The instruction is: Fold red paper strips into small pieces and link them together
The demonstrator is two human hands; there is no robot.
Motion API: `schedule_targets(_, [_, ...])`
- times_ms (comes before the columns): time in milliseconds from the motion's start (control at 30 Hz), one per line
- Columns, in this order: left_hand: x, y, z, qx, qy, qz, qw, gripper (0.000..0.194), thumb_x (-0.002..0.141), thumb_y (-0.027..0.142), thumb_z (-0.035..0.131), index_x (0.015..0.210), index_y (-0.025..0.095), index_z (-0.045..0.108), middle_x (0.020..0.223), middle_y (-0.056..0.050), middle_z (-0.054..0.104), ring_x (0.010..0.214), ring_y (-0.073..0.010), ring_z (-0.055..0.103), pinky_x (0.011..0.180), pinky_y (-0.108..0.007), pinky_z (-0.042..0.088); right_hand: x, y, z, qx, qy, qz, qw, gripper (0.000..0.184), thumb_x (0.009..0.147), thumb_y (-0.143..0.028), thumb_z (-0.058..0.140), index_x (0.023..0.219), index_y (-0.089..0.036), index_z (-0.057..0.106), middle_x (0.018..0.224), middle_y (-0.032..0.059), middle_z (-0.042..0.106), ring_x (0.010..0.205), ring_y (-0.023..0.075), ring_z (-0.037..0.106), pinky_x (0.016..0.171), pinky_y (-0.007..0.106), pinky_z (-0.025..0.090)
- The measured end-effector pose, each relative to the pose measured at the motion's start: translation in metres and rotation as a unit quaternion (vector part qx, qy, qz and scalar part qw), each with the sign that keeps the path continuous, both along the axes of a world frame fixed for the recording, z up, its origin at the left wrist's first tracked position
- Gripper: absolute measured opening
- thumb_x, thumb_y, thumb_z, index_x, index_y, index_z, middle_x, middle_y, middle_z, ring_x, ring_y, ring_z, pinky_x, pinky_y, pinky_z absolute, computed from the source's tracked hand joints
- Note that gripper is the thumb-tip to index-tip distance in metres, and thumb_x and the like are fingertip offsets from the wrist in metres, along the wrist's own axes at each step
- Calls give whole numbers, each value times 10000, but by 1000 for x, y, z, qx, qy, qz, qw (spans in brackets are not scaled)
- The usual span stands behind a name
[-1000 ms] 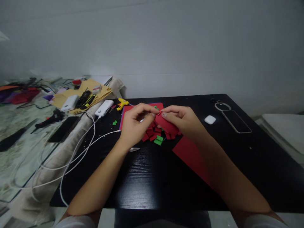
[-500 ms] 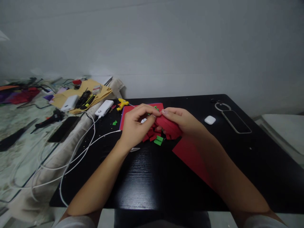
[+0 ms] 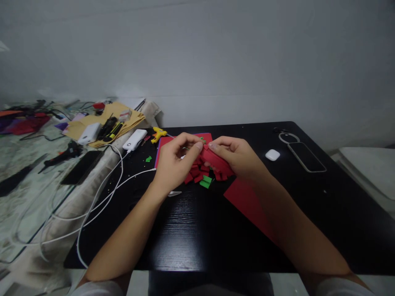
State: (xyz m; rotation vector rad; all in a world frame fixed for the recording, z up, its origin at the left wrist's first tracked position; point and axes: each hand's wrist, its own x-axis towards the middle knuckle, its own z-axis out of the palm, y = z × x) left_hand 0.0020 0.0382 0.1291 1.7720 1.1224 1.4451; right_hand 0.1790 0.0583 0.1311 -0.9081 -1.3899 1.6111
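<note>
Bending over a black table (image 3: 182,230), a person works with both hands around a curved red piece (image 3: 219,161), raised above a heap of red scraps (image 3: 195,174) in the head camera's view. The right hand (image 3: 243,158) grips the piece, thumb on top and fingers curled round it. The left hand (image 3: 174,163) brings thumb and forefinger nearly together at the piece's far end; whether they have hold of it cannot be told. A folded green scrap (image 3: 205,181) lies at the heap's near edge, and a large red sheet (image 3: 248,203) reaches beneath the right forearm. Beyond the left hand sit a yellow tool (image 3: 159,134) and a white power bank (image 3: 135,139) with a cable plugged in. At right, a small white case (image 3: 272,155) rests near a dark phone (image 3: 308,157); tan envelopes (image 3: 77,129) lie at far left.
</note>
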Motion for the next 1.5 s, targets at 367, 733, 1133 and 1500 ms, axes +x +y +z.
schedule_targets(367, [-4, 6, -3, -41, 29, 0, 999, 143, 881, 314, 670, 869, 173, 684, 784, -22, 681, 705, -132, 607, 655, -253, 471, -1, -1, -1, 57, -37, -31, 997, 204, 867, -394, 686, 871, -190, 692, 710, 27, 743, 595, 156, 695, 517, 249, 554])
schedule_targets(733, [-4, 5, -4, -45, 37, -12, 998, 161, 879, 327, 675, 876, 166, 673, 763, -18, 665, 691, -131, 596, 638, -249, 467, -1, -2, 1, 56, -37, -33, 997, 205, 848, -404, 699, 850, -199, 683, 737, 31, 742, 609, 173, 700, 512, 266, 551])
schedule_targets(1133, [-5, 6, -6, -51, 55, -41, 996, 161, 902, 330, 642, 885, 170, 657, 749, -17, 629, 666, -125, 550, 598, -242, 425, 3, 1, 1, 123, -84, -40, 988, 180, 840, -357, 699, 867, -180, 691, 774, 32, 721, 711, 166, 688, 628, 270, 554])
schedule_targets(1500, [-7, 7, -6, -57, 68, -86, 992, 166, 922, 342, 614, 906, 179, 641, 748, -12, 592, 650, -120, 509, 578, -238, 390, 8, 3, 1, 136, -93, -30, 986, 192, 819, -362, 726, 855, -175, 697, 805, 38, 719, 750, 172, 684, 675, 290, 557])
